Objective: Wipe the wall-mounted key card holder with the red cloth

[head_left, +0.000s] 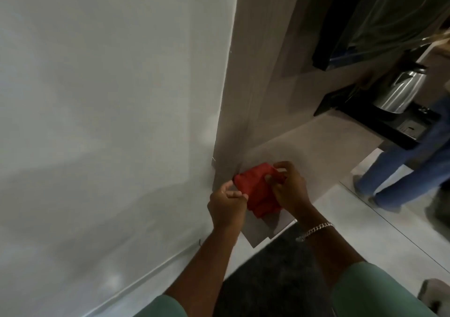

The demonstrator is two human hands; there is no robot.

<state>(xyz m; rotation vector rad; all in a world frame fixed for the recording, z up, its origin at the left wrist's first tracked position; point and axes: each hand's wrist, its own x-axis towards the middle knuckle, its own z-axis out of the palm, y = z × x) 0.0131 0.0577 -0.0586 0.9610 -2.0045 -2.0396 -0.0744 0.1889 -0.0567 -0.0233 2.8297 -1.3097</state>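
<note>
The red cloth is bunched up between both hands, low in the middle of the head view, over the near corner of a grey-beige counter. My left hand pinches the cloth's left edge. My right hand grips its right side, fingers curled into the fabric; a silver bracelet circles that wrist. No key card holder shows in this view. The white wall fills the left half of the frame.
A wood-grain panel rises behind the counter. At the right, a steel kettle stands on a black tray. A person in blue jeans stands on the pale tiled floor. A dark rug lies below me.
</note>
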